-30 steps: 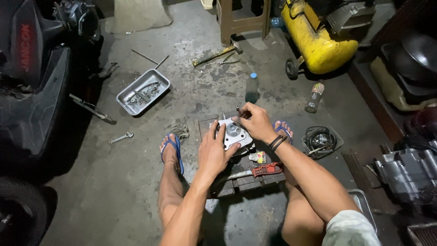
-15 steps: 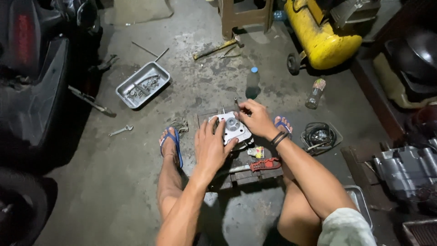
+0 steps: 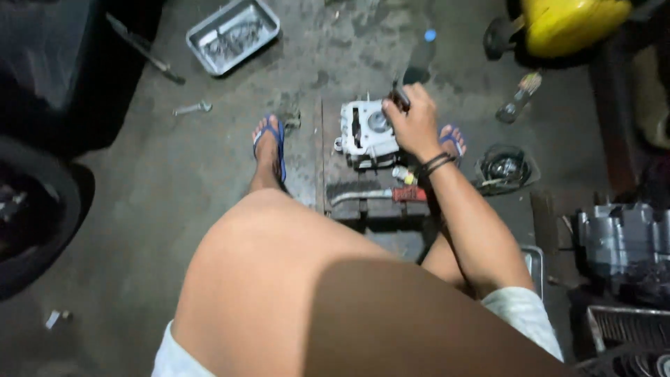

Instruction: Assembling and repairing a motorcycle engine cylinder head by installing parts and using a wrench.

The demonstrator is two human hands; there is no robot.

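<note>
A pale grey engine cylinder head (image 3: pixel 364 132) rests on a low wooden board (image 3: pixel 328 164) on the concrete floor between my feet in blue sandals. My right hand (image 3: pixel 413 127) lies on the head's right side, fingers closed around a small dark tool (image 3: pixel 399 95) that points up from its top edge. A dark band circles that wrist. My left hand is out of view; my left thigh (image 3: pixel 279 265) fills the foreground. A red-handled wrench (image 3: pixel 380 195) lies on the board just below the head.
A metal tray of small parts (image 3: pixel 232 33) and a loose spanner (image 3: pixel 192 108) lie to the upper left. A yellow tank (image 3: pixel 572 24), a blue-capped bottle (image 3: pixel 423 52), a coiled cable (image 3: pixel 506 167) and an engine block (image 3: pixel 621 241) stand right. A dark tyre (image 3: pixel 35 209) sits left.
My left hand has come off the cylinder head and left the view. The camera has tipped down and closer, so my thigh now fills the foreground. The right hand stays on the head.
</note>
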